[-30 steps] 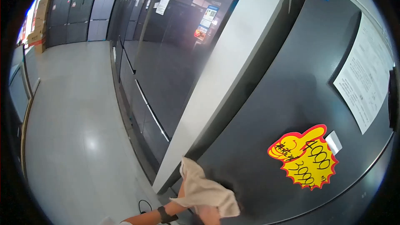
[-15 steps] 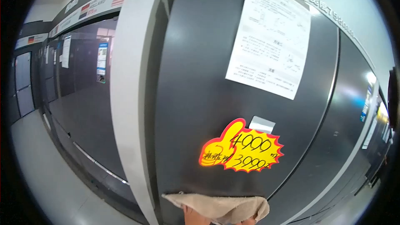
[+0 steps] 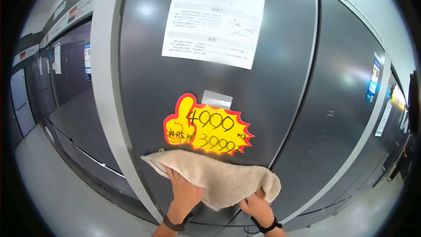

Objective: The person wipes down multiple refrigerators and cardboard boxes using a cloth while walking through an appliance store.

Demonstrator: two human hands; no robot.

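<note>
A beige towel (image 3: pixel 221 177) is stretched sideways in front of a dark refrigerator door (image 3: pixel 144 87), just below a yellow and red price sign (image 3: pixel 210 127). At its left part, my left hand (image 3: pixel 185 196) grips the cloth, with the fingers tucked behind it. My right hand (image 3: pixel 258 206) holds the lower right part, its fingers bunched into the fabric. Both wrists wear dark bands. Whether the towel touches the door along its whole width I cannot tell.
A printed white sheet (image 3: pixel 215 22) hangs on the door above the sign. To the right, beyond a vertical gap, is the other door (image 3: pixel 342 79). A pale partition (image 3: pixel 109 70) rises at left, with another dark refrigerator (image 3: pixel 70 96) past it.
The view has tilted down and turned right, so the sheet and price sign sit higher and further left. The towel and both hands now show more fully, the towel closer under the sign.
</note>
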